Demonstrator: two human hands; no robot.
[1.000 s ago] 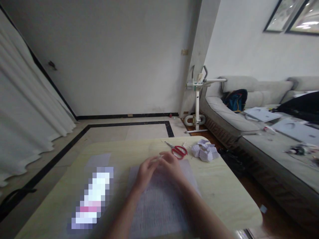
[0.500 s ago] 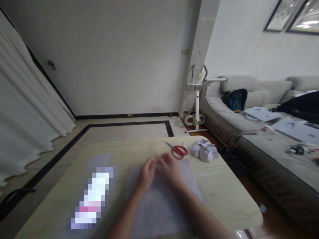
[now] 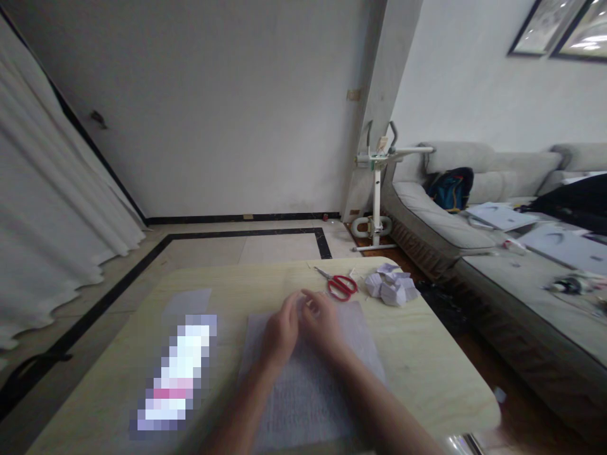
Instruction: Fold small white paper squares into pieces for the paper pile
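My left hand (image 3: 281, 332) and my right hand (image 3: 322, 323) meet over the far edge of a sheet of lined white paper (image 3: 310, 385) lying on the pale wooden table (image 3: 422, 354). The fingers of both hands are curled and pinched together on something small and pale between them, which I cannot make out. Red-handled scissors (image 3: 339, 285) lie just beyond my right hand. A pile of folded white paper pieces (image 3: 391, 287) sits to the right of the scissors.
A smaller pale sheet (image 3: 187, 301) and a blurred-out object (image 3: 174, 379) lie on the table's left. A grey sofa (image 3: 497, 253) with a blue bag (image 3: 448, 188) and papers stands at right. A white exercise machine (image 3: 377, 189) stands by the wall.
Both hands have drawn slightly closer together and nearer to me along the paper's far edge. The view has tilted down a little.
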